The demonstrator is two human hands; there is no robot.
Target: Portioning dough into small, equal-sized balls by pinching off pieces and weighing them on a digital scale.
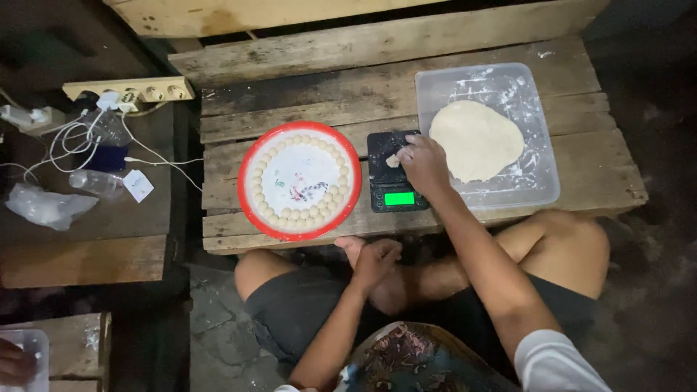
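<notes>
Wooden pallet table [305, 94], right hand [423, 165] over small dough piece [393, 160] on scale [392, 174].

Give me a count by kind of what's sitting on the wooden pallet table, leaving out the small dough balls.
Plate: 1
Scale: 1
Plastic tray: 1
Flat dough: 1
Small dough piece on the scale, under the right hand: 1
Total: 5
</notes>
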